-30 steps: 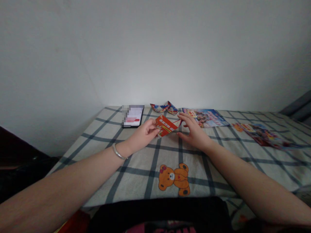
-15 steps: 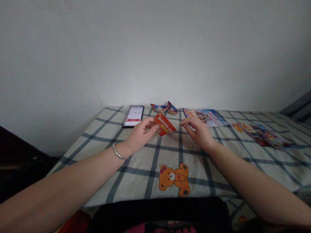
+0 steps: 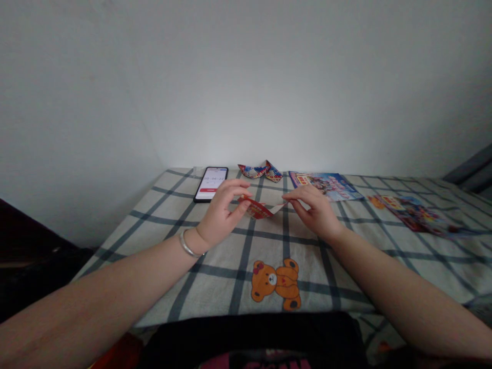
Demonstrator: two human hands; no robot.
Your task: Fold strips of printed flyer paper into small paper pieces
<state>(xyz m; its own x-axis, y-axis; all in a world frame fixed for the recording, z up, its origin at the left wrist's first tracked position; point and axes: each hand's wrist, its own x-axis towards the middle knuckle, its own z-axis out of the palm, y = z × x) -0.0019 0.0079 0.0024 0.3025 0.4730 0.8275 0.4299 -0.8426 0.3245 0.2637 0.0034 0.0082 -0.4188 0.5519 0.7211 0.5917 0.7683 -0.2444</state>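
Note:
Between my two hands is a small folded sheet of red printed paper (image 3: 258, 209), held just over the checked cloth. Its left part is red with print, and a pale flap rises on the right, with a crease between them. My left hand (image 3: 226, 207) pinches the left edge with thumb and fingertips. On the other side my right hand (image 3: 309, 207) pinches the tip of the pale flap. A silver bangle circles my left wrist.
A phone (image 3: 210, 184) with a timer on its screen lies behind my left hand. Two folded paper pieces (image 3: 261, 170) stand near the wall. Colourful leaflets (image 3: 326, 185) lie to the right, one nearer the edge (image 3: 423, 215). The checked cloth (image 3: 215, 292) bears a printed bear.
The red paper has tilted flatter, and its pale flap now shows beside my right hand. My left fingers have lifted and turned over it. My right hand has barely moved.

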